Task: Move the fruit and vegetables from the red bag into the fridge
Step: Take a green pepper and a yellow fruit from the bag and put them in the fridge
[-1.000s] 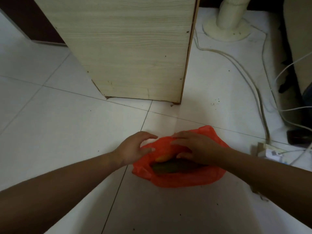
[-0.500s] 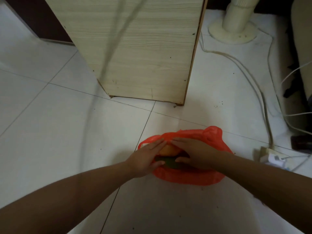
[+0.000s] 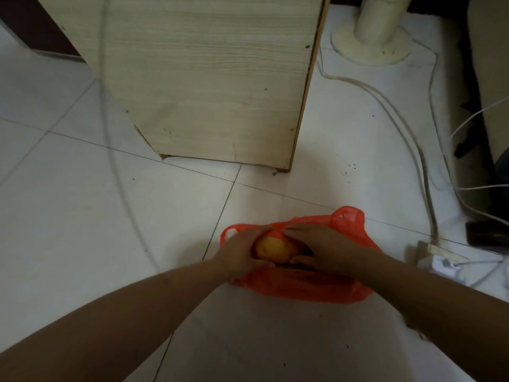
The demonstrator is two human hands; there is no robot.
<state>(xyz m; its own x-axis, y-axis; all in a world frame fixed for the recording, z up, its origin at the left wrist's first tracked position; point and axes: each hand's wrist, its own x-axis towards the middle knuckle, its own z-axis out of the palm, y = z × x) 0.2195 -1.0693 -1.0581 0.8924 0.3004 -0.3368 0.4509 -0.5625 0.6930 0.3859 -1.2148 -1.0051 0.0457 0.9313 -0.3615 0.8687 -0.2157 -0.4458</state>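
Both hands, left (image 3: 240, 255) and right (image 3: 329, 250), have now closed their fingers around a round orange-yellow fruit (image 3: 273, 248), apparently lifting it from the crumpled red plastic bag (image 3: 308, 285).

- The red bag (image 3: 303, 285), thin crumpled orange-red plastic, lies on the white tiled floor in the lower centre-right of the frame. Its mouth is spread open and faces up, with one handle loop at its upper left edge and another standing at its upper right.
- A round orange-yellow fruit (image 3: 272, 248) sits in the bag's mouth, at the left of the opening, its top exposed above the plastic.
- Something dark lies just beneath the fruit inside the bag; it is too hidden to identify.
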